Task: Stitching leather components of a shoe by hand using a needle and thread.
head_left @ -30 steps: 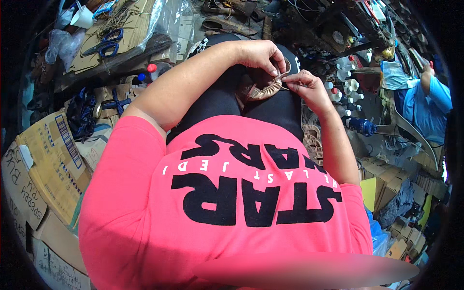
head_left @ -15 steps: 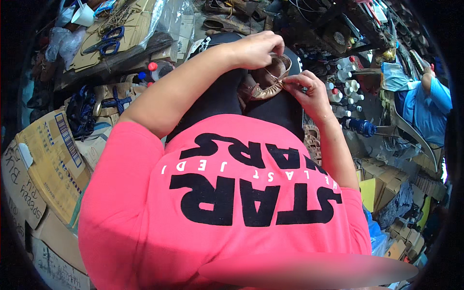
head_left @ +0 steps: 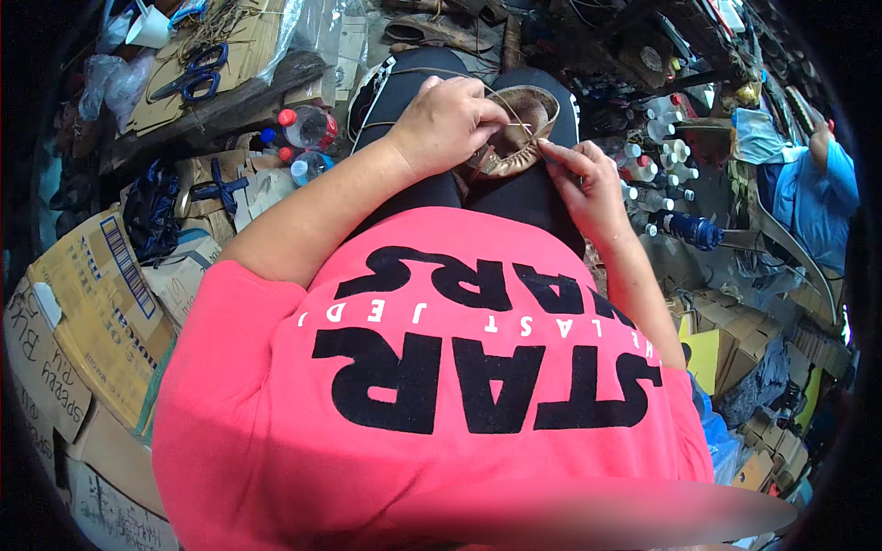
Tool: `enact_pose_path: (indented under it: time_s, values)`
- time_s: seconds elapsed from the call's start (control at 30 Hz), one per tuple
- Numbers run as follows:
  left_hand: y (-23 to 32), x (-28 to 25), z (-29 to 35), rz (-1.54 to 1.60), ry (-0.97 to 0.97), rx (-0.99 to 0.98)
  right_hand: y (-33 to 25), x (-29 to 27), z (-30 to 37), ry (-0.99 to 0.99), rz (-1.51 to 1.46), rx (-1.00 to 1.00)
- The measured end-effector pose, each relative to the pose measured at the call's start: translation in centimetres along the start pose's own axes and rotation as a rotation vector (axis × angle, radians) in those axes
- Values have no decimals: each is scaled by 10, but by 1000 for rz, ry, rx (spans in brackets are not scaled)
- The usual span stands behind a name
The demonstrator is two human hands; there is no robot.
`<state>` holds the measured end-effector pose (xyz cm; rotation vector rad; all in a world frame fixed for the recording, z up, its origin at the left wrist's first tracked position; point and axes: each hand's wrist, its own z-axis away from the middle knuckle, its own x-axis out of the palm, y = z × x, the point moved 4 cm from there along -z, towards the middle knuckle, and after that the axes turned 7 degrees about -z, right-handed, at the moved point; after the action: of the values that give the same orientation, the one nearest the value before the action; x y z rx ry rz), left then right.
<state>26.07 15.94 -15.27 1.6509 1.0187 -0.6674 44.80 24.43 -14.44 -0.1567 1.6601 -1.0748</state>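
The left hand (head_left: pixel 452 127) has its fingertips drawn together, seemingly on a thin, pale cord (head_left: pixel 522 122); this crosses the opening of a rounded brown leather shoe piece with a puckered rim (head_left: pixel 511 165), lying between the black-clad thighs (head_left: pixel 415 186). The right hand (head_left: pixel 588 182) pinches that rim's right side. Steady, even tension would suit the cord, with the puckers kept flat and the rim firmly supported.

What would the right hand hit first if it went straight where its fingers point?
The right hand would most likely meet the gathered rim of the brown leather shoe, right by its fingertips; it may already touch, as depth is unclear.
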Motion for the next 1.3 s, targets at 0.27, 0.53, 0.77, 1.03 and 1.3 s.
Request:
enact_pose_path:
  time_s: [0.27, 0.53, 0.77, 1.03, 1.3]
  values:
    - [-11, 10, -14, 136, -28, 76, 31, -9, -23, -178, -399, 102]
    - [-14, 15, -14, 128, -62, 61, 33, -9, -27, -215, -394, 143]
    - [-11, 19, -22, 140, -190, 12, 36, -6, -29, -238, -565, 170]
    - [3, 12, -22, 51, -130, 229, 29, -8, -23, -212, -495, 180]
    - [-3, 37, -23, 438, -316, -301, 38, 10, -25, -71, -751, 288]
